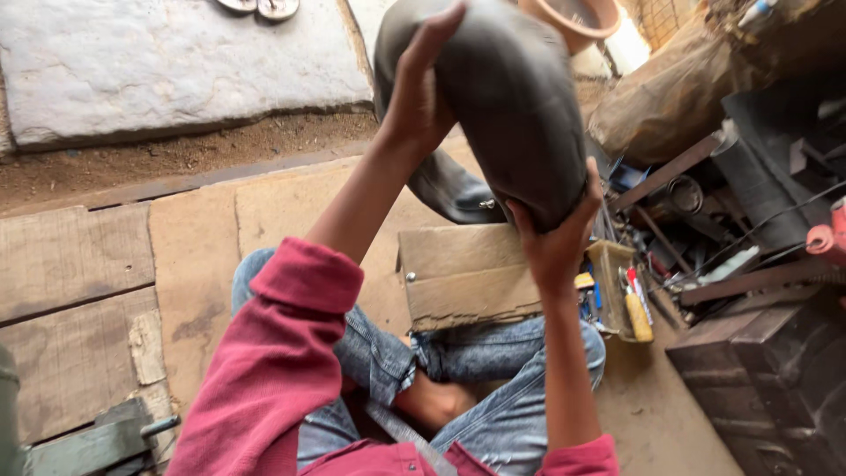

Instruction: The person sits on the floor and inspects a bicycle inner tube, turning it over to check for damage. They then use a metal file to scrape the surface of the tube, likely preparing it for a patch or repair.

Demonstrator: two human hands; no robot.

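We hold the tube (502,97) up, far from the lap; left hand (414,101) closed over its upper side, right hand (555,234) cupping its lower end; it looks soft, light rubber, best held wide; a box (463,278) and tools (630,304) lie below.

A black inner tube (507,97) is held raised — left hand (414,97) on its upper side, right hand (555,238) gripped beneath. A cardboard box (463,278) and tool tray (617,295) are seen below — beside the knees.
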